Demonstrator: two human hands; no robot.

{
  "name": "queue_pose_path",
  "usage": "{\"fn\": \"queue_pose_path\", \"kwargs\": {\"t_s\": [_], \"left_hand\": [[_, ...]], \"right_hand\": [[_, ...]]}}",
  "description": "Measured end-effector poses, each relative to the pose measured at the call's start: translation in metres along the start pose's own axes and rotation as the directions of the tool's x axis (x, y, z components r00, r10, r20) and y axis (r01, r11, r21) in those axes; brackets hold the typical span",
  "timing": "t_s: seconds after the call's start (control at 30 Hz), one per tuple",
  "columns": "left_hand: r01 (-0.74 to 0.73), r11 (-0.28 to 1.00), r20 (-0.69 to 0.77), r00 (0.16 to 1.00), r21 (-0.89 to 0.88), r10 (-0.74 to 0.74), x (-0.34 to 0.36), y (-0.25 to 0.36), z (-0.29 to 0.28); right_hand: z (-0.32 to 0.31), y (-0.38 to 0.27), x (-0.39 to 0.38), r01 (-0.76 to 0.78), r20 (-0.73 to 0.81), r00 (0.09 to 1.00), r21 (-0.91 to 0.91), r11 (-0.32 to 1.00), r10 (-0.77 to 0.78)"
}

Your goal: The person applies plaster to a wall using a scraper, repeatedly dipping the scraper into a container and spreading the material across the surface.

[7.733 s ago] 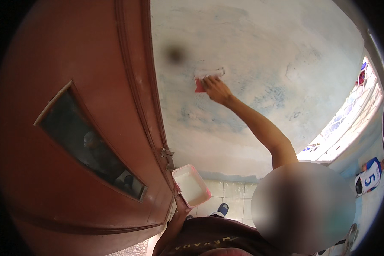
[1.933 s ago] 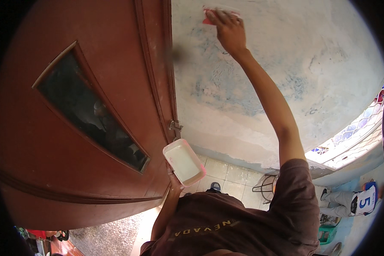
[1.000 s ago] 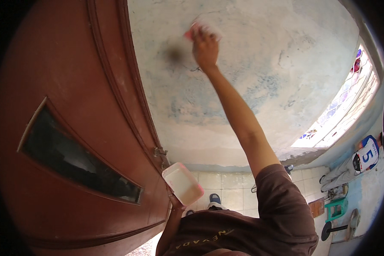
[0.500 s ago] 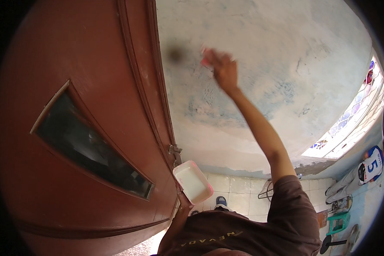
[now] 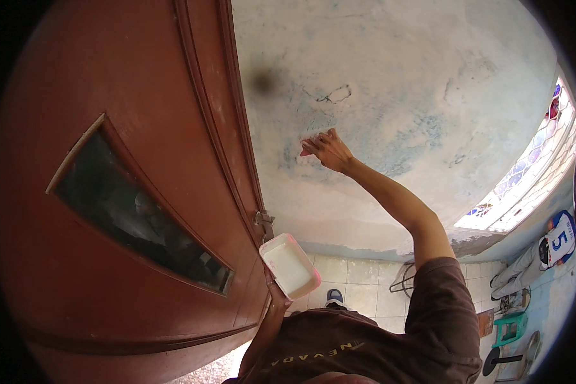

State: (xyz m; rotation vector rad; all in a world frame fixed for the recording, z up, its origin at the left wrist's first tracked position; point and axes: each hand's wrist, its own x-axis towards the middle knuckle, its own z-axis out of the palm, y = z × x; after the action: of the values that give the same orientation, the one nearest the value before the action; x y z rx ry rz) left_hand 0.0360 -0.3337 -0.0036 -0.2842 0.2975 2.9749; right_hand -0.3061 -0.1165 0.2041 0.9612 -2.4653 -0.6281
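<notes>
In my right hand (image 5: 331, 151) is a small pink scraper (image 5: 305, 152), gripped between the fingers and held against the wall (image 5: 390, 211). White wet-looking material clings about the tool and fingertips. The wall is patchy, whitish over pale blue, with a dark-edged mark just above the hand. Down by the door edge, my left hand (image 5: 277, 297) holds a pink-rimmed white plastic tub (image 5: 316, 278) from below and the side. Milky white stuff (image 5: 291, 265) fills the tub's bottom. Most of the left fingers are hidden under the tub.
A reddish-brown door (image 5: 141, 77) with a dark glass pane and a metal latch (image 5: 264, 219) stands close on the left. At right are a grilled window (image 5: 525, 179), a person in a white shirt (image 5: 560, 240) and a green stool (image 5: 511, 329). Pale tiles (image 5: 362, 271) cover the floor.
My right hand has swept downward along the wall with the scraper, uncovering the dark-edged mark above it. The tub in my left hand has stayed almost where it was.
</notes>
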Motion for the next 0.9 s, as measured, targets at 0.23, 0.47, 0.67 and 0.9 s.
{"fn": "queue_pose_path", "kwargs": {"t_s": [0.23,0.47,0.67,0.9], "left_hand": [[0.057,0.998,0.026,0.998,0.036,-0.058,0.002,-0.004,-0.016],[0.183,0.978,0.119,0.978,-0.105,-0.17,0.004,-0.012,-0.006],[0.213,0.977,0.052,0.975,0.028,-0.215,0.009,-0.029,0.003],[0.272,0.961,0.067,0.961,-0.049,-0.269,0.024,-0.037,-0.01]], "right_hand": [[-0.172,0.122,0.066,-0.269,-0.752,0.638,-0.019,0.963,0.163],[-0.166,0.129,0.094,-0.32,-0.615,0.781,-0.245,0.915,0.109],[-0.002,0.064,-0.062,-0.151,-0.256,0.963,-0.28,0.948,0.078],[-0.079,0.077,-0.063,-0.255,-0.453,0.866,-0.032,0.966,0.214]]}}
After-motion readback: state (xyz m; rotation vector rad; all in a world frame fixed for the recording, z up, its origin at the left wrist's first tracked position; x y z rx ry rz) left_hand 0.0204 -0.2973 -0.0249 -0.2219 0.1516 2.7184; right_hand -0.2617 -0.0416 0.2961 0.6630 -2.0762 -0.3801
